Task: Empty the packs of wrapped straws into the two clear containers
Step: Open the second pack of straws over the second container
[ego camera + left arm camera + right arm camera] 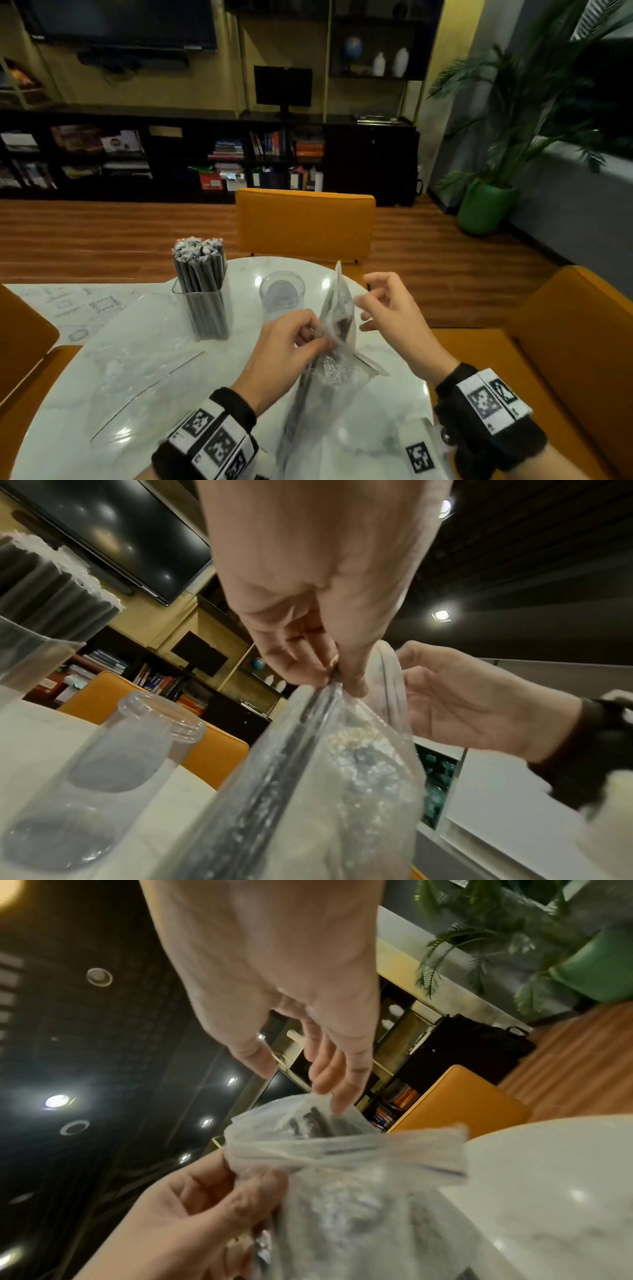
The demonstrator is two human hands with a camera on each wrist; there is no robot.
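Marble table (394, 404), round, white. Orange chair (305, 222) at its far side; another (582, 342) to the right. Printed paper sheet (68, 305) on the table's left. Dark low bookshelf (137, 154) with books along the wall. Small monitor (283, 85) on top. Wall screen (120, 24) above. Potted palm in green pot (484, 207), right.

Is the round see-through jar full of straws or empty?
Empty. The round jar stands upright with nothing inside, so its bottom shows through. The square container beside it is packed with straws.
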